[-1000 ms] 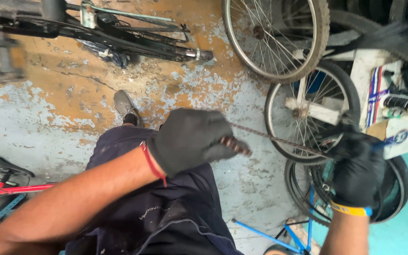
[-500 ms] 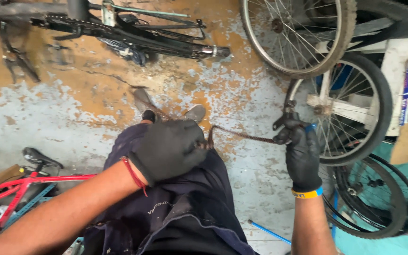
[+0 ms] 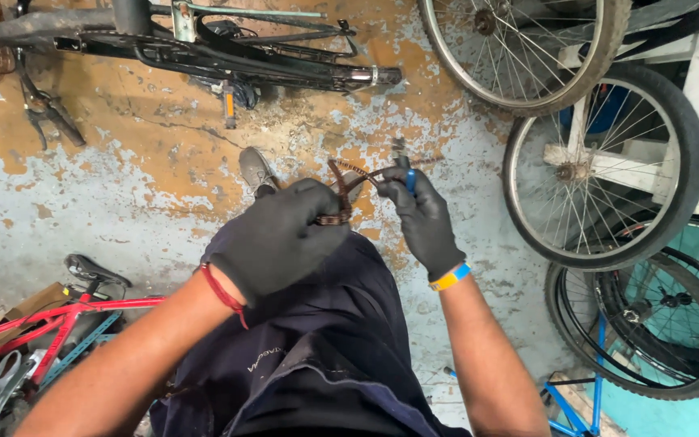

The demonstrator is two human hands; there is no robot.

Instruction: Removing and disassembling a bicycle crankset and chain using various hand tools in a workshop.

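Note:
Both my hands wear black gloves and meet in front of my lap. My left hand [image 3: 277, 239] grips one end of a rusty brown bicycle chain [image 3: 340, 190], which curls up in a short loop between the hands. My right hand [image 3: 424, 217] pinches the chain's other end together with a small blue-handled tool [image 3: 408, 174] that points upward. A red string circles my left wrist and a yellow-and-blue band my right. Below the hands are my dark trousers [image 3: 301, 340] and a grey shoe [image 3: 256, 170] on the floor.
The concrete floor [image 3: 123, 186] is worn blue-grey and orange. A black bicycle frame [image 3: 228, 57] lies at the top. Several spoked wheels [image 3: 604, 162] lean at the right, with tyres [image 3: 649, 324] stacked below. A red bicycle frame [image 3: 58, 320] and saddle sit at the lower left.
The chain was stretched out straight between my hands; now my right hand has come in toward the left and the chain hangs curled in a short loop between them.

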